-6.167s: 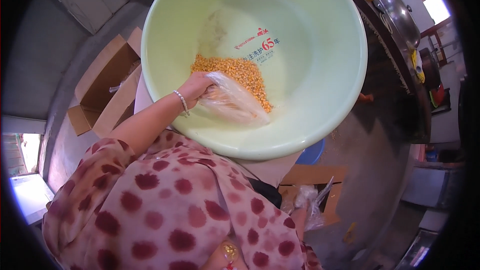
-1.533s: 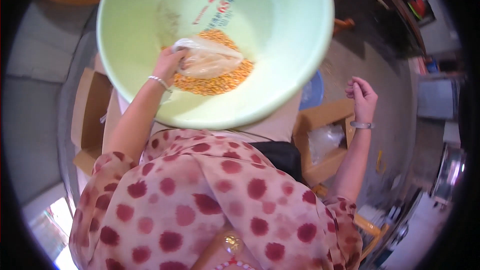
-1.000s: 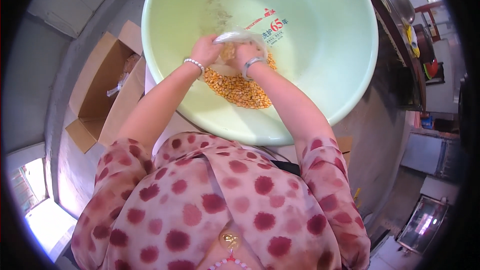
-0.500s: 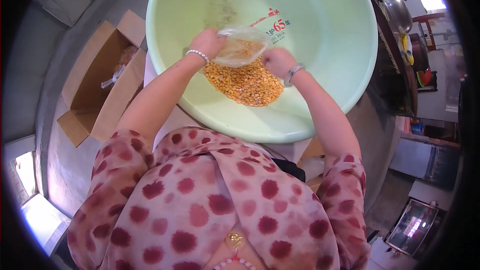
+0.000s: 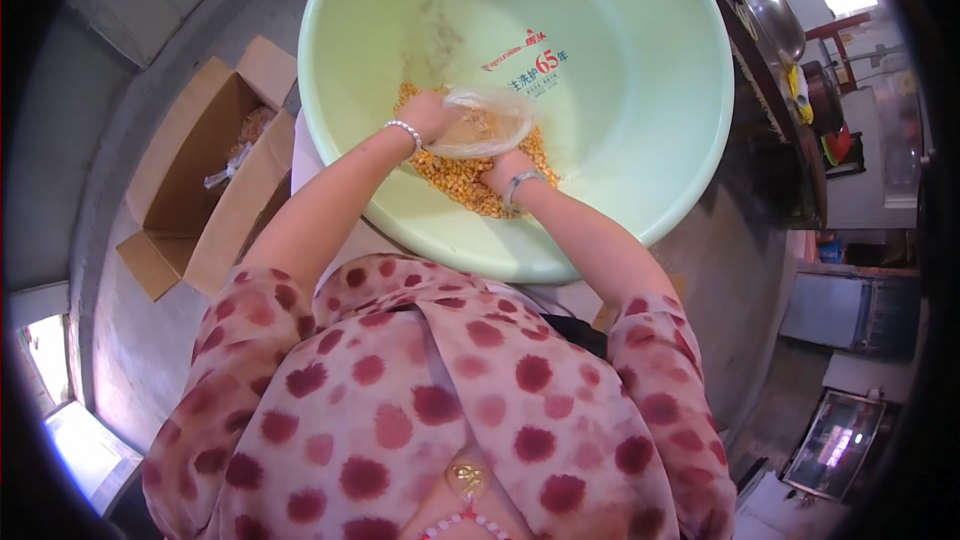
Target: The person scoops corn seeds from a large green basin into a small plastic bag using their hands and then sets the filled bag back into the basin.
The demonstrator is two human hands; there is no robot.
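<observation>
A large pale green plastic basin [image 5: 640, 140] stands in front of me, with a pile of yellow-orange corn kernels [image 5: 455, 178] on its near inner side. My left hand [image 5: 430, 115] grips the rim of a clear plastic bag [image 5: 500, 135], whose mouth gapes open above the pile. Some kernels show inside the bag. Just below the bag's near edge, my right hand [image 5: 505, 172] is down in the kernels. Its fingers are hidden by the kernels and the bag, so their closure does not show.
An opened cardboard box [image 5: 190, 170] sits on the floor at the left, with a plastic-wrapped item [image 5: 250, 135] inside. To the right of the basin is a dark table [image 5: 790, 140] bearing a shiny metal bowl [image 5: 765, 0] and other kitchenware.
My right hand has come down and toward me, from beside the bag into the kernels. The bag and my left hand have moved slightly nearer. The kernels are more spread out.
</observation>
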